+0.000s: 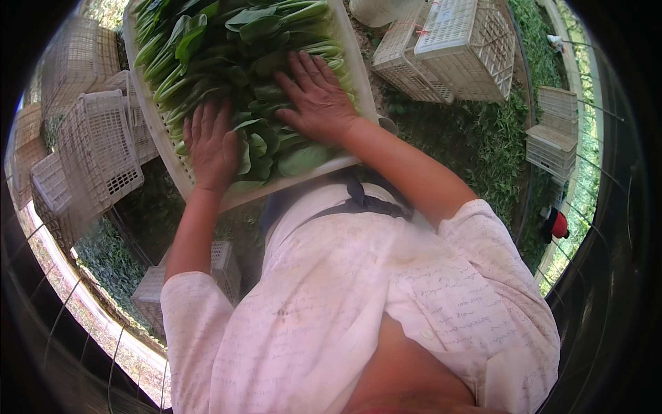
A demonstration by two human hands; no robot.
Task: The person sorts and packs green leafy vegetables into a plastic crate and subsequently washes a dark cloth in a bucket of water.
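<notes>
A white plastic crate (369,90) in front of me is packed with leafy greens (241,76), their pale stalks pointing out toward both long sides and the dark leaves meeting in the middle. My left hand (212,141) lies flat on the leaves near the crate's left near corner, fingers stretched away from me. Palm down, my right hand (318,102) rests on the greens toward the right side with its fingers spread. Neither hand grips anything. The leaves under both palms are hidden.
Stacked white crates stand at the left (96,148) and at the upper right (465,45), with more crates (552,148) farther right. Low green plants (483,148) cover the ground on the right. A figure in red (557,224) is at the far right. Another crate (224,265) sits behind my left arm.
</notes>
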